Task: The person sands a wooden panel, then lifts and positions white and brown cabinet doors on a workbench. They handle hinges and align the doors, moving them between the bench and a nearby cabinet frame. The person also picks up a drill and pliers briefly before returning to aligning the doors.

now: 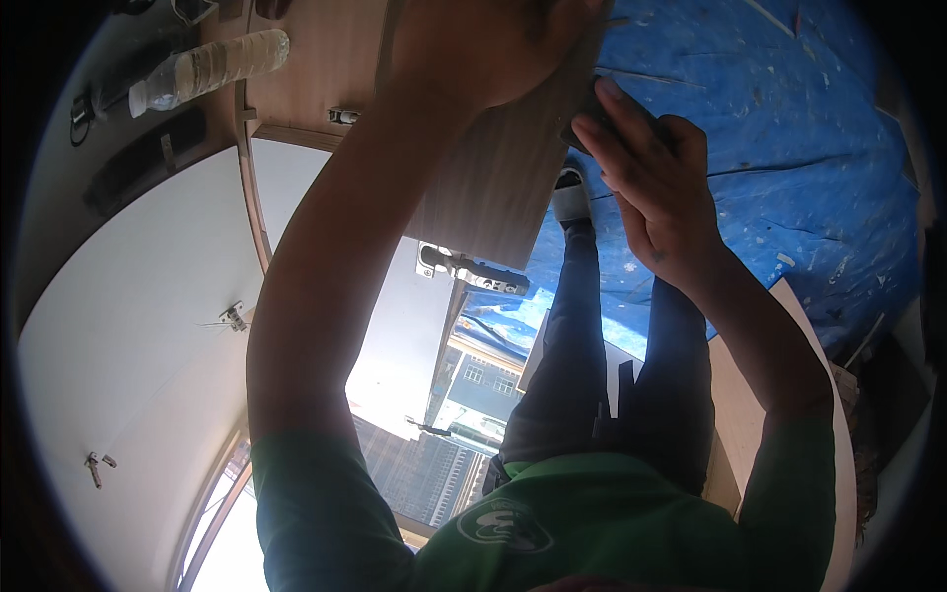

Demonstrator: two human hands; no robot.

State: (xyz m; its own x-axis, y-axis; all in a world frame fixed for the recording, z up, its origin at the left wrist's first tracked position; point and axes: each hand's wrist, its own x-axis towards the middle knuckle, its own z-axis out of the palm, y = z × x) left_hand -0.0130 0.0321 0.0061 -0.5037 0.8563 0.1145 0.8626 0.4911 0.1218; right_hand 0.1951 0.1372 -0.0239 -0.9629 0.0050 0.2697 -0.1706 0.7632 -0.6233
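A brown wood-grain door panel [483, 187] stands in front of me with a metal hinge [473, 269] at its lower corner. My left hand [483, 49] lies over the upper part of the panel; its fingers are mostly cut off by the top of the view. At the panel's right edge, my right hand [656, 183] has its fingers closed around a small dark flat block [646, 118]. The block's exact kind cannot be made out. The fingertips of that hand come close to the panel's edge, and whether the block touches it is hidden.
White cabinet doors [128, 326] with more hinges [234, 316] curve along the left. A clear plastic bottle [212, 69] lies at the upper left. Paint-flecked blue sheeting [789, 197] covers the floor. A pale board [779, 365] leans by my right arm; a window [473, 395] is below the panel.
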